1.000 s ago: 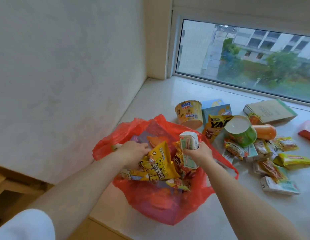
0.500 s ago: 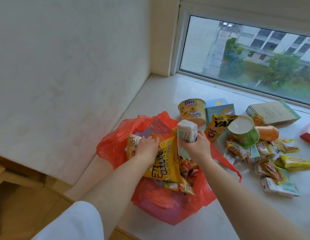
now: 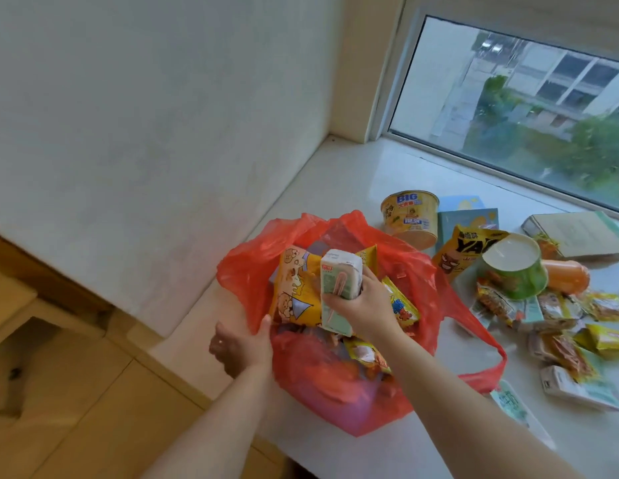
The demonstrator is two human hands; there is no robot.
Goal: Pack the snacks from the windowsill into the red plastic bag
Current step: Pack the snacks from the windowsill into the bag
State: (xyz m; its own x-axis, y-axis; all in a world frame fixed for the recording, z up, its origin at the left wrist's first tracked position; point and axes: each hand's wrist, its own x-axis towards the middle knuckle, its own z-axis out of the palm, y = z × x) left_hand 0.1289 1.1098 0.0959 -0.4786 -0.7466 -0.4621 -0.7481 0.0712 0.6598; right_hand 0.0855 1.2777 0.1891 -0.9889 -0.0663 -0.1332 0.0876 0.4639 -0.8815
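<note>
At frame centre, our right hand (image 3: 365,307) is gripping a pale-green rectangular drink carton (image 3: 339,288) over the red plastic bag (image 3: 335,385), our left hand (image 3: 242,349) pinching its rim.

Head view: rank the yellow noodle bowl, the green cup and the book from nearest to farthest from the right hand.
From the right hand, which holds a drink carton:
1. Yellow noodle bowl, behind the bag, toward the window.
2. Green cup, on its side, further right.
3. Book, farthest right, by the window.

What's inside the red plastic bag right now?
The red plastic bag holds a yellow cartoon snack packet and smaller yellow packets. The right hand holds a drink carton over them. Deeper contents are covered.
</note>
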